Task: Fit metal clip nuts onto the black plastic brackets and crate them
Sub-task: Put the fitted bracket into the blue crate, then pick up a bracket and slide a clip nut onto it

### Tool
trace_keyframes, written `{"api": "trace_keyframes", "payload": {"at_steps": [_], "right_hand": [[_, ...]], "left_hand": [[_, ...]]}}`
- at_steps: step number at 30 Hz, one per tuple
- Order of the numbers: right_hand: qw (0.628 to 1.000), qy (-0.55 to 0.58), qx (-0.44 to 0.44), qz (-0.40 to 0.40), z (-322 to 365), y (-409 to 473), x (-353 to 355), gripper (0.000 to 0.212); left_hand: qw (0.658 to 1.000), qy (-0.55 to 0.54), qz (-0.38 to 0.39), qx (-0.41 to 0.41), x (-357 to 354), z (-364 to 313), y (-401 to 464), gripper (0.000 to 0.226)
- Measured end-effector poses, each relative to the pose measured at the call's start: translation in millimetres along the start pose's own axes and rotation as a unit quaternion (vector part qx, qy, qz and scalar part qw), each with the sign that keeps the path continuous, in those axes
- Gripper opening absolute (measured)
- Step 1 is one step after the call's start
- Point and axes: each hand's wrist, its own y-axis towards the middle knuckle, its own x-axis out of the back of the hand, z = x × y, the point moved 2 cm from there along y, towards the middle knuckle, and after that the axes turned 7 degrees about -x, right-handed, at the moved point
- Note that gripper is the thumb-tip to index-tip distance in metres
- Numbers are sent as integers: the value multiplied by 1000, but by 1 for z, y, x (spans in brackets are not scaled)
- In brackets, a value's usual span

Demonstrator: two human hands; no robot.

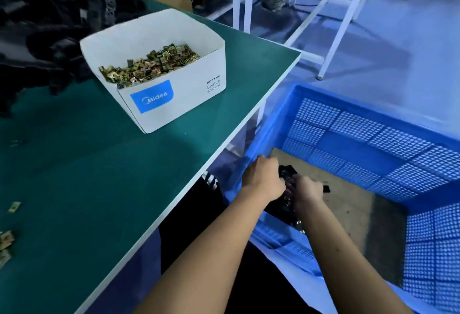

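Both my hands reach down into the blue crate (373,124) at the right of the table. My left hand (265,175) and my right hand (307,190) grip a black plastic bracket (286,204) between them, low over the crate's brown cardboard floor. Metal clip nuts glint on the bracket near my right wrist. The fingers of both hands are hidden behind the hands and the bracket. A white cardboard box (174,99) on the green table holds a heap of brass-coloured clip nuts (149,64).
A pile of black brackets (49,15) lies at the table's far left. A few loose clip nuts (6,241) lie at the near left edge. White frame legs (346,22) stand on the floor beyond the crate. The table's edge (224,147) runs beside the crate.
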Motion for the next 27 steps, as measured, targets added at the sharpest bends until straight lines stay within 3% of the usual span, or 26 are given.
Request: {"api": "trace_keyframes", "payload": {"at_steps": [4,7,11,15,21,23,25,27], "right_hand": [[981,-65,180,12,46,-53,-23,17],[933,-112,341,15,83,-105,-44,14],[855,-118,499,84,96,-186,-86,11],[790,-150,564,188,66,-258,-139,13],[682,-271,561,383,-28,-347,-232,13],[594,-378,561,435,-59,-372,-253,18],[444,-518,561,469,-101,-397,-271,22],[287,-614,580,451,-139,-417,-281,28]], "left_hand": [[991,-23,-116,-67,58,-23,-12,16],[960,-77,-239,-127,110,-38,-31,5],[899,-142,-378,-167,177,-23,-74,4],[852,-173,-479,-119,220,29,-127,7],[787,-80,-612,11,258,140,-238,7],[775,-35,-627,68,262,177,-274,7],[748,18,-644,162,262,218,-316,7],[719,75,-641,257,259,256,-355,12]]}}
